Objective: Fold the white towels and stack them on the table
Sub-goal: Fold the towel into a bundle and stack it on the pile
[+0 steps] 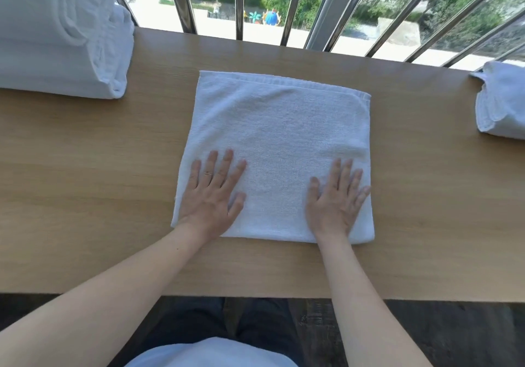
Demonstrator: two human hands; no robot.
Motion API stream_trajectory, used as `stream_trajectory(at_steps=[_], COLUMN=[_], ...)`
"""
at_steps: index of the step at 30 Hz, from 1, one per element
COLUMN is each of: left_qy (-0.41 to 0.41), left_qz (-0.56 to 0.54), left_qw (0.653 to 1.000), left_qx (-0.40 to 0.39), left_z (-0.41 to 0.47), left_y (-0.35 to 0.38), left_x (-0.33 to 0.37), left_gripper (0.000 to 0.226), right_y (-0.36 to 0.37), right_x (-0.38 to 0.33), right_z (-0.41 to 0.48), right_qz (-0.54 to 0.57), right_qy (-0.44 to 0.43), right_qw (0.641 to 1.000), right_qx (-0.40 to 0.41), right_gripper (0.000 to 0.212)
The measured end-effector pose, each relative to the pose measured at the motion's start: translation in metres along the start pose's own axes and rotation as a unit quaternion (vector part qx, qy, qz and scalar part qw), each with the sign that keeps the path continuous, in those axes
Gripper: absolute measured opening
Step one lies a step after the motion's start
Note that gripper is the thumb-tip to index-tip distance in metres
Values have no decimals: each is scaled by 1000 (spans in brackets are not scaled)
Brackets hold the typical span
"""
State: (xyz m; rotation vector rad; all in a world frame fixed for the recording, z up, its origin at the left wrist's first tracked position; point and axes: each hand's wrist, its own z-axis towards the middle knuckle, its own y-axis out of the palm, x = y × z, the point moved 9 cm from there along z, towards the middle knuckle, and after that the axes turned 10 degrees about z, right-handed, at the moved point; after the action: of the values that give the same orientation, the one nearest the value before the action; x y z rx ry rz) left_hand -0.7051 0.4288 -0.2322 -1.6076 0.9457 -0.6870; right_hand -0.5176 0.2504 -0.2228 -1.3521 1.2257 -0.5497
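Both hands lie flat, fingers spread, on the near part of a folded white towel (277, 145): left hand (211, 196), right hand (335, 202), on the wooden table (99, 168).

One wooden desk (85, 168) carries one folded white towel (278, 139) in the middle, one stack of folded white towels (56, 34) at the far left and one heap of white towels (502, 102) at the right edge, with two hands, the left hand (211, 196) and the right hand (336, 199).

A wooden table (85, 153) carries three things — a folded towel (275, 151) mid-surface, a towel stack (62, 34) at its far-left corner, another towel (502, 102) at its right edge.
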Motion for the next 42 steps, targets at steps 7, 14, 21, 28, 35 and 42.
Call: stream_trajectory(at_steps=[7, 14, 21, 28, 35, 42], left_qy=[21, 97, 227, 117, -179, -225], left_qz=[-32, -80, -154, -192, -419, -503], left_qw=[999, 985, 950, 948, 873, 813], left_qx=[4, 116, 147, 225, 172, 188], left_z=[-21, -47, -93, -75, -22, 51], left_y=[7, -11, -2, -31, -54, -89], left_x=[-33, -36, -53, -76, -122, -148], left_gripper=[63, 52, 46, 43, 14, 7], right_y=[31, 11, -22, -57, -95, -147], right_x=[-10, 29, 93, 71, 45, -4], right_z=[-46, -60, -95, -69, -11, 84], right_qz=[-55, -22, -15, 47, 176, 250], right_qy=[-136, -143, -92, -35, -28, -70], right_qw=[987, 985, 996, 993, 976, 946], right_qx=[-66, -91, -9, 98, 129, 196], right_gripper=[64, 65, 51, 23, 21, 15])
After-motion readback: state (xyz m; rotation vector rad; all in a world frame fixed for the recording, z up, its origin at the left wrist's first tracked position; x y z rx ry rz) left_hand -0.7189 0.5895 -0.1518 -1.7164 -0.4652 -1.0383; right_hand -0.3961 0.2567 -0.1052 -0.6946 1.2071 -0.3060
